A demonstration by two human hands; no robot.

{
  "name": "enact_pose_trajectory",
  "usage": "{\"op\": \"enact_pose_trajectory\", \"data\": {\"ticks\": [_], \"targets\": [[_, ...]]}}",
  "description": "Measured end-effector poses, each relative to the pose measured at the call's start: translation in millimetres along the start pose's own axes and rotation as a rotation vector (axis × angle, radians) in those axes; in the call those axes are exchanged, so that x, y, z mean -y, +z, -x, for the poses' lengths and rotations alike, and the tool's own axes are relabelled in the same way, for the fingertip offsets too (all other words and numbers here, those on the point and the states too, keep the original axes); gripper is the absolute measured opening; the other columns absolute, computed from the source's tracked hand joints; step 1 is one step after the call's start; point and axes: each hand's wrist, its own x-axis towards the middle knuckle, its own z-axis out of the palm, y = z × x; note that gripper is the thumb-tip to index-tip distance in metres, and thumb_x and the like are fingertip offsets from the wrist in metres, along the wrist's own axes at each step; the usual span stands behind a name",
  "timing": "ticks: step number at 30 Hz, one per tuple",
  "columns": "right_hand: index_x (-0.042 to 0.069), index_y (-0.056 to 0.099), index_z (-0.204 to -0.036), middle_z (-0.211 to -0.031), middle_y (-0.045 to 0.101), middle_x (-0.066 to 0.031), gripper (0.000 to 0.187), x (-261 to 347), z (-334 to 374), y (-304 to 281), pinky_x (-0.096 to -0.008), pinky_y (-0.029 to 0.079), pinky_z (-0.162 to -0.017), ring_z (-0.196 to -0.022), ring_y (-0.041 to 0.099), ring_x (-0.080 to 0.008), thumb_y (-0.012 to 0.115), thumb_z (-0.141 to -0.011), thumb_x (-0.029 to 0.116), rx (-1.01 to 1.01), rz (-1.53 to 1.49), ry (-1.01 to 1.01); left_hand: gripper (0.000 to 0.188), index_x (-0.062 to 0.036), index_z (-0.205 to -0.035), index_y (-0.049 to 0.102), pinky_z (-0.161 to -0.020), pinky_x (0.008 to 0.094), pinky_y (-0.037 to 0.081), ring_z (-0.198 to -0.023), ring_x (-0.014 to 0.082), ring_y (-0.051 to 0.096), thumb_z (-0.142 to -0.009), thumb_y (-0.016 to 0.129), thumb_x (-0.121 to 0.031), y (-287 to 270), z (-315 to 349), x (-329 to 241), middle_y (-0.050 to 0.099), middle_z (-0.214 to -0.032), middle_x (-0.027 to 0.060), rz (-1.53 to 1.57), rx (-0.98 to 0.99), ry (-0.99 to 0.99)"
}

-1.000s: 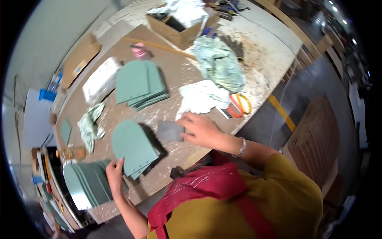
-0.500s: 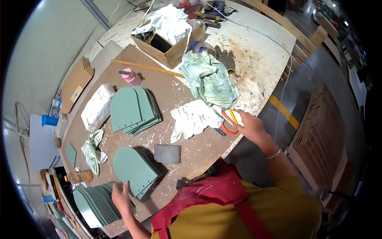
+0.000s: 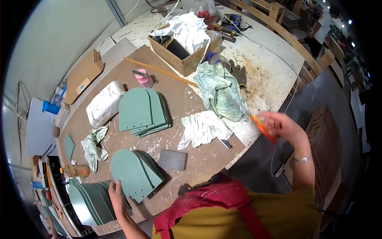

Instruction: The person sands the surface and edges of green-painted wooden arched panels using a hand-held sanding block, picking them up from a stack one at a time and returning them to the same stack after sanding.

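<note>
My right hand [image 3: 280,126] is raised off the table's right edge, its fingers closed on a pair of scissors [image 3: 263,128] with orange and yellow handles, blurred by motion. My left hand [image 3: 115,196] rests with fingers extended at the right end of a leaning row of green round-topped panels [image 3: 85,201]. Beside that hand lies a fanned stack of green panels [image 3: 131,171] with small holes along the straight edge. Another stack of green panels [image 3: 137,107] sits farther back. A grey rectangular block [image 3: 173,159] lies right of the near stack.
A white cloth [image 3: 205,129] partly covers a dark flat tool [image 3: 226,143]. Behind it are a green-stained cloth [image 3: 221,93], a glove [image 3: 238,73] and a cardboard box [image 3: 187,63]. A pink bottle [image 3: 144,79], white wrapped bundle [image 3: 104,104] and amber bottle [image 3: 75,170] stand leftward.
My right hand has lifted the scissors from beside the white cloth and moved right, off the table edge. My left hand stays by the panel row. The view has shifted slightly.
</note>
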Motion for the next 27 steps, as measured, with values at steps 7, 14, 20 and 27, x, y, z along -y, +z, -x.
{"op": "enact_pose_trajectory", "data": {"ticks": [7, 14, 20, 27], "targets": [[0.002, 0.052, -0.139, -0.092, 0.067, -0.0086, 0.05, 10, -208, -60, -0.0293, 0.049, -0.07, -0.081, 0.064, -0.0137, 0.061, -0.09, 0.009, -0.384, 0.578, -0.237, 0.022, -0.0034, -0.097, 0.054, -0.078, 0.0254, 0.039, -0.083, 0.0087, 0.045, -0.104, 0.054, -0.024, 1, 13, -41, 0.053, -0.088, -0.0005, 0.161, -0.179, 0.133], [0.007, 0.063, -0.119, -0.11, 0.07, -0.0142, 0.028, 47, -382, -88, -0.0479, 0.051, -0.084, -0.108, 0.066, -0.0321, 0.054, -0.092, 0.009, -0.755, 1.388, -0.471, 0.024, -0.0016, -0.108, 0.059, -0.083, 0.0259, 0.042, -0.089, 0.0099, 0.051, -0.104, 0.054, -0.025, 12, -33, -120, 0.057, -0.096, 0.0006, 0.355, -0.21, 0.199], [0.006, 0.066, -0.115, -0.122, 0.062, -0.0155, 0.025, 19, -437, -70, -0.0507, 0.05, -0.089, -0.112, 0.062, -0.0313, 0.061, -0.092, 0.012, -0.708, 1.45, -0.246, 0.032, 0.0001, -0.117, 0.061, -0.086, 0.0275, 0.045, -0.094, 0.012, 0.054, -0.103, 0.055, -0.028, 74, -155, -153, 0.062, -0.103, 0.0029, 0.315, -0.074, 0.249], [0.004, 0.058, -0.133, -0.12, 0.063, -0.014, 0.049, 16, -333, 67, -0.0364, 0.05, -0.093, -0.109, 0.061, -0.0257, 0.07, -0.092, 0.028, -0.009, 0.329, -0.402, 0.033, 0.0005, -0.11, 0.064, -0.08, 0.0276, 0.046, -0.087, 0.0124, 0.056, -0.099, 0.062, -0.03, 120, -208, -123, 0.065, -0.096, 0.0042, -0.015, 0.054, 0.184]]}}
